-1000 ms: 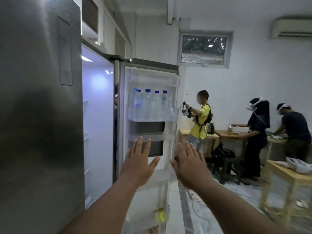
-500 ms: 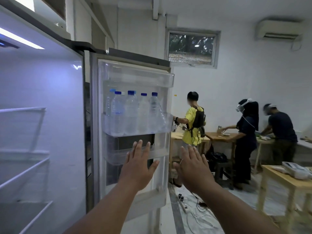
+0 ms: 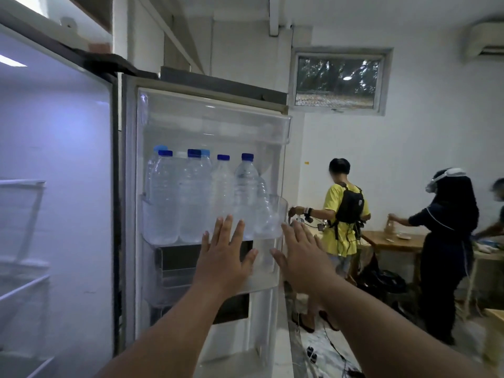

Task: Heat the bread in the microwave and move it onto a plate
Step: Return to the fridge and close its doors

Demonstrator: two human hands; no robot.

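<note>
Both hands, left (image 3: 222,261) and right (image 3: 301,257), reach flat-fingered before the open fridge door (image 3: 207,126); contact unclear. Bottles (image 3: 201,197) blur behind the shelf.

At centre frame, clear glossy plastic door bins (image 3: 212,124) are seen, holding transparent plastic water bottles (image 3: 191,197) with blue caps. The fridge door edge (image 3: 128,186) is brushed grey metal. At left, white wire shelves (image 3: 21,285) are shown. At right, a matt wooden desk (image 3: 392,241) is visible.

Clear water bottles (image 3: 191,197) wear blue caps, the fridge interior (image 3: 54,159) glows pale violet, one shirt (image 3: 334,214) is yellow.
</note>
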